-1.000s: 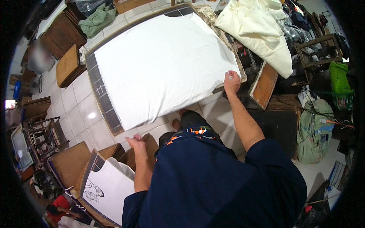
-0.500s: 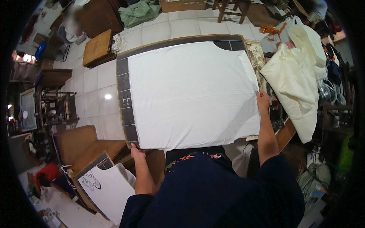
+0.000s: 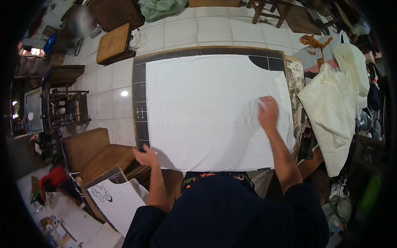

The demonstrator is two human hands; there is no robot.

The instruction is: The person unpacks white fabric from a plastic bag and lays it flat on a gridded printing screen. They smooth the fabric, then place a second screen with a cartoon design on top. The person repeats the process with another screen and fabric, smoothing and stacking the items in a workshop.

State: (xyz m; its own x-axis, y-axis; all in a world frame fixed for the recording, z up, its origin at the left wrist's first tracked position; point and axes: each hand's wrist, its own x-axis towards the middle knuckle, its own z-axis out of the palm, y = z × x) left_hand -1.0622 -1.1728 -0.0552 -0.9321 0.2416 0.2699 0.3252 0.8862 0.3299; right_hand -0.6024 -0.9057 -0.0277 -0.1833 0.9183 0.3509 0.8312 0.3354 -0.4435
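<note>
A white cloth panel [image 3: 206, 111], cut like a shirt piece, lies on a dark board [image 3: 141, 91] with white grid lines. At its far right a curved cut-out bares the board. Slight wrinkles run along its near part. My left hand [image 3: 146, 157] is at the board's near left corner, fingers apart, with no grip on the cloth. Over the right part of the panel is my right hand [image 3: 269, 112], fingers bent but loose and slightly blurred, holding nothing. Whether it touches the cloth I cannot tell.
Cream cloth [image 3: 331, 111] hangs in a heap at the right. Lower left, another board carries a white panel [image 3: 120, 202] with a line drawing, beside brown boards [image 3: 87, 149]. Further boards [image 3: 113, 43] are stacked on the tiled floor, and a wooden stool [image 3: 269, 12] stands at the back.
Both hands have let go of the edges. My right hand has moved left over the cloth; my left has opened at the corner. The view has shifted slightly.
</note>
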